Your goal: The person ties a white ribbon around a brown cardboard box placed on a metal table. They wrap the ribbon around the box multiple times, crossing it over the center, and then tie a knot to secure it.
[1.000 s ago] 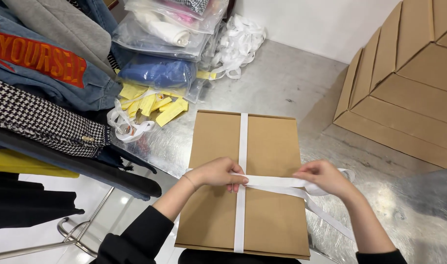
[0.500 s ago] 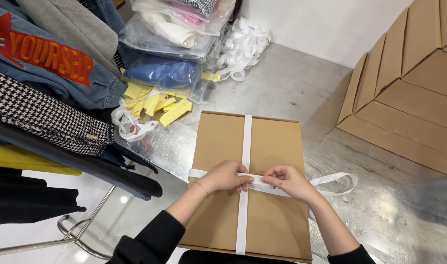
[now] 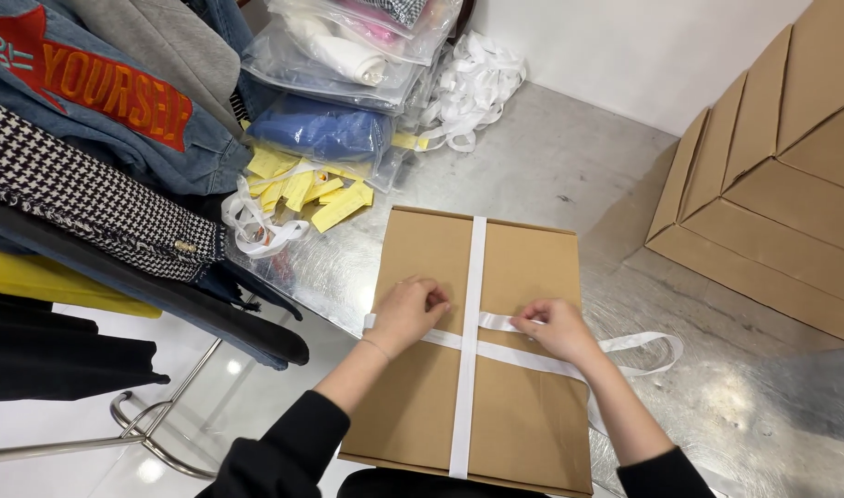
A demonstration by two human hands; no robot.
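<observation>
- White ribbon [image 3: 469, 341] already runs lengthwise and crosswise over the flat cardboard box [image 3: 523, 267], which overhangs the metal table's [image 3: 570, 166] near edge.
- Left hand [image 3: 406, 312] is curled, pressing the crossband down left of the crossing; right hand [image 3: 557, 328] pinches the ribbon just right of it.
- No knot shows yet; a loose loop trails off right.
- Fingertips hide the grip, and the box's near corners are cut off.

Flat box [image 3: 523, 277] on table [image 3: 570, 166], ribbon [image 3: 468, 304] across it, cartons [image 3: 772, 184] right, garments [image 3: 99, 138] left
</observation>
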